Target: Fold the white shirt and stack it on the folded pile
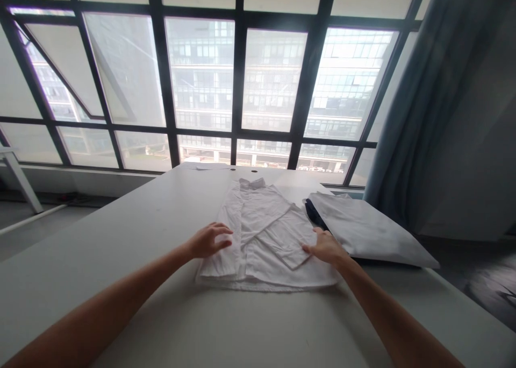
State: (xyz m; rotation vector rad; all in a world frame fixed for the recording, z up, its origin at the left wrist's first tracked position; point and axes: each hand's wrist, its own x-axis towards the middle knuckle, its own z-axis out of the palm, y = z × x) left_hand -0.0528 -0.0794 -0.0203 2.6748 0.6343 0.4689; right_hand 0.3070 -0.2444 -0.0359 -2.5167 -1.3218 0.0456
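Observation:
A white long-sleeved shirt (262, 212) lies spread on the white table, its collar at the far end and its hem towards me. The sleeves are folded in across the front, with a cuff near the lower right. Over the shirt's left edge is my left hand (207, 240), fingers curved and thumb apart, with nothing visibly gripped. My right hand (327, 245) is at the right edge, its thumb touching the fabric close to the folded sleeve. Thumb and forefinger there are apart; the other fingers are partly hidden.
To the right, a stack of white and dark folded cloth (363, 228) reaches the edge of the white table (133, 239). A flat white sheet (207, 166) lies at the far end. Beyond are black-framed windows (237, 88), and a grey-blue curtain (427, 104) hangs at right.

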